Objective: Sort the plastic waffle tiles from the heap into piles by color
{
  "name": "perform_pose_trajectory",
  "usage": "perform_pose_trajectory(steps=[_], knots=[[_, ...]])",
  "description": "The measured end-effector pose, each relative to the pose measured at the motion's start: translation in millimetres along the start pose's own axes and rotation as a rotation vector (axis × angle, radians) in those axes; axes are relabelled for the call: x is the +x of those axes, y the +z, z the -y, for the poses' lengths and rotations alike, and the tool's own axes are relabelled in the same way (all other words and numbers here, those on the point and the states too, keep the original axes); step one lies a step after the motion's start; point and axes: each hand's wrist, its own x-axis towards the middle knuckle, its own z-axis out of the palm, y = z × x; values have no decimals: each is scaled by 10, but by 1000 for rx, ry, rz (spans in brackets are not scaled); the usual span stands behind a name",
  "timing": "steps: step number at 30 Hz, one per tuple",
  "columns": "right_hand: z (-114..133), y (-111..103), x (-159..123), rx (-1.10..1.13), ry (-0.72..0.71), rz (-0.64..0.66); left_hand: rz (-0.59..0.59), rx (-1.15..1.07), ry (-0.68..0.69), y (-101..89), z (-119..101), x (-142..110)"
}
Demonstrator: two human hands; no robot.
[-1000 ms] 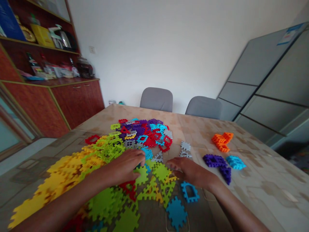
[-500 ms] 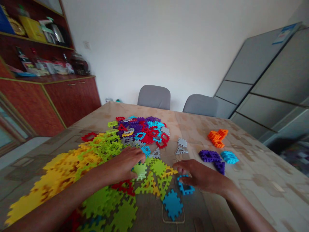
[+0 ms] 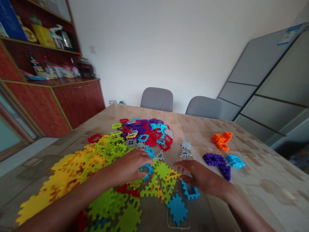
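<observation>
My left hand (image 3: 135,164) hovers at the right edge of the pile, thumb and fingers apart. A blue openwork piece (image 3: 147,170) shows between its thumb and fingertips; whether they touch it is unclear. My right hand (image 3: 195,174) is open, fingertips near a yellow triangle piece (image 3: 173,175) and beside a blue square frame piece (image 3: 190,190). Between the hands lie a lime square piece (image 3: 161,170) and lime triangle pieces (image 3: 169,187). A solid blue piece (image 3: 177,208) lies nearer me. A red piece (image 3: 127,190) lies below my left hand.
The toothed plastic pieces spread leftward, yellow (image 3: 65,174) then lime (image 3: 108,149), with red and purple (image 3: 138,130) behind. Grey pieces (image 3: 185,149), an orange stack (image 3: 221,141), purple pieces (image 3: 214,159) and a light blue stack (image 3: 235,161) lie right. Two chairs (image 3: 156,98) stand behind the table.
The view has turned slightly left, shifting everything rightward. The pale green square by my left thumb no longer shows; a blue openwork piece appears there. My right hand has hardly moved.
</observation>
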Motion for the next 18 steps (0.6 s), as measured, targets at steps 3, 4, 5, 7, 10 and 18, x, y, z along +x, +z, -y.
perform_pose_trajectory(steps=[3,4,5,7,10,18], knots=[[9,5,0,-1,-4,3,42,30,-3,162,-121,36],[5,9,-2,0,0,0,49,36,-10,191,-139,34],[-2,14,-5,1,4,-5,54,38,-15,207,-149,27],[-19,24,-8,0,9,-10,60,30,-26,207,-154,9],[-26,35,2,-2,1,2,45,-22,-48,161,-155,1],[54,142,115,163,-52,-231,-218,-455,-160,84,-219,90]])
